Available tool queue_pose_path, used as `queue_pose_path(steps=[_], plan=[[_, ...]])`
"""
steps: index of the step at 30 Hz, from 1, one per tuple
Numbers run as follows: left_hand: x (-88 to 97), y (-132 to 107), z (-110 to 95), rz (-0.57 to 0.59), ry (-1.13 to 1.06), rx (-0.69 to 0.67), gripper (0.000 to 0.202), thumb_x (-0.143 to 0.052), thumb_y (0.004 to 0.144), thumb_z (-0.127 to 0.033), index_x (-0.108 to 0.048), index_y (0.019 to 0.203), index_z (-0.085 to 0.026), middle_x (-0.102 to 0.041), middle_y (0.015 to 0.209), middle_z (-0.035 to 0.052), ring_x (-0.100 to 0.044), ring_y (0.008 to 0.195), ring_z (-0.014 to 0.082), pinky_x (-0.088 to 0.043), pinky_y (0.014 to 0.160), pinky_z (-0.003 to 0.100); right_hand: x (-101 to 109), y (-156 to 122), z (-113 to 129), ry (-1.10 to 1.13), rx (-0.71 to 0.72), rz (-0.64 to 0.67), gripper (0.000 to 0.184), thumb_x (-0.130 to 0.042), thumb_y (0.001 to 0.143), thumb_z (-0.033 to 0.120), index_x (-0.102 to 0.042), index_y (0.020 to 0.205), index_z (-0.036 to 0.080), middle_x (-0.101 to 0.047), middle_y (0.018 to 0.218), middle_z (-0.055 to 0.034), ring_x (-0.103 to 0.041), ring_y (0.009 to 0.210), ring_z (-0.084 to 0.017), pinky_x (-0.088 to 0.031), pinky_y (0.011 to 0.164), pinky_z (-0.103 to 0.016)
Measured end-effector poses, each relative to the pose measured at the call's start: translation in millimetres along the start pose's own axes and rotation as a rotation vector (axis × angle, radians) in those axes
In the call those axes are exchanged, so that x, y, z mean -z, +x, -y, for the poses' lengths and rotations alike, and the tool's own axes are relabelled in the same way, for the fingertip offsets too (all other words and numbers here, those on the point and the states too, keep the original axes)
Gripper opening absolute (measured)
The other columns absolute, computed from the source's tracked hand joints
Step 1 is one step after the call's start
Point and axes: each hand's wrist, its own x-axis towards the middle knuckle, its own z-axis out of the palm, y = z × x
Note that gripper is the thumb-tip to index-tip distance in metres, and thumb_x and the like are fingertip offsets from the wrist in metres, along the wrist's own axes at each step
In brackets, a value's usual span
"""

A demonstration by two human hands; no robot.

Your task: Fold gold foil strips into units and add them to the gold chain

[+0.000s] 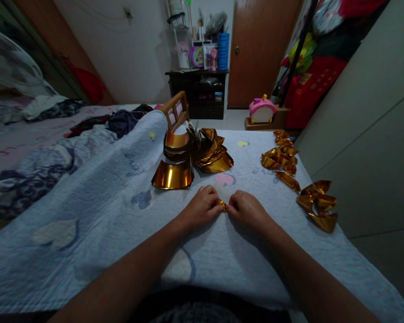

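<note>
Between my two hands, low over the quilted cover, is a small piece of gold foil paper (223, 206) with a pale underside showing beyond the fingers. My left hand (204, 204) pinches its left side, fingers curled. On the other side my right hand (247, 208) grips the right end between thumb and fingers. Much of the sheet is hidden by the fingers. Ahead and to the left lie stacks of curved gold foil sheets (173, 176), fanned out. Folded gold foil pieces (318, 199) lie in a loose row along the right edge.
A light blue quilted cover (128, 242) with heart shapes lies under everything. Past its far edge stand a wooden frame (175, 110), a pink toy (261, 111) and a dark cabinet (198, 96). A bed with rumpled cloth (54, 152) is at left, a pale cabinet wall (373, 148) at right.
</note>
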Motion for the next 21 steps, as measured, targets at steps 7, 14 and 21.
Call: queue_pose_path(steps=[7, 14, 21], plan=[[-4.8, 0.4, 0.7, -0.029, 0.04, 0.006, 0.013, -0.065, 0.086, -0.02, -0.061, 0.074, -0.018, -0.057, 0.092, 0.0042, -0.053, 0.095, 0.0215, -0.044, 0.087, 0.036, -0.7, 1.5, 0.9, -0.079, 0.002, 0.016, 0.023, -0.053, 0.094, 0.022, -0.074, 0.084, 0.016, -0.071, 0.088, -0.0102, -0.062, 0.081, -0.02, -0.037, 0.071, -0.03], [-4.9, 0.1, 0.7, -0.014, 0.06, 0.005, 0.012, -0.064, 0.086, -0.019, -0.059, 0.074, -0.018, -0.057, 0.092, 0.0048, -0.052, 0.095, 0.0221, -0.044, 0.086, 0.036, -1.3, 0.9, 2.9, -0.08, -0.008, -0.008, 0.023, -0.055, 0.094, 0.023, -0.074, 0.083, 0.016, -0.07, 0.086, -0.0102, -0.061, 0.078, -0.019, -0.036, 0.069, -0.03], [-7.0, -1.0, 2.5, -0.013, 0.106, -0.013, 0.013, -0.063, 0.089, -0.02, -0.058, 0.076, -0.018, -0.056, 0.093, 0.0051, -0.05, 0.095, 0.0223, -0.044, 0.086, 0.037, 0.7, 0.3, 4.9, -0.086, -0.01, 0.01, 0.024, -0.054, 0.095, 0.025, -0.073, 0.083, 0.015, -0.071, 0.087, -0.011, -0.062, 0.081, -0.02, -0.038, 0.071, -0.03]])
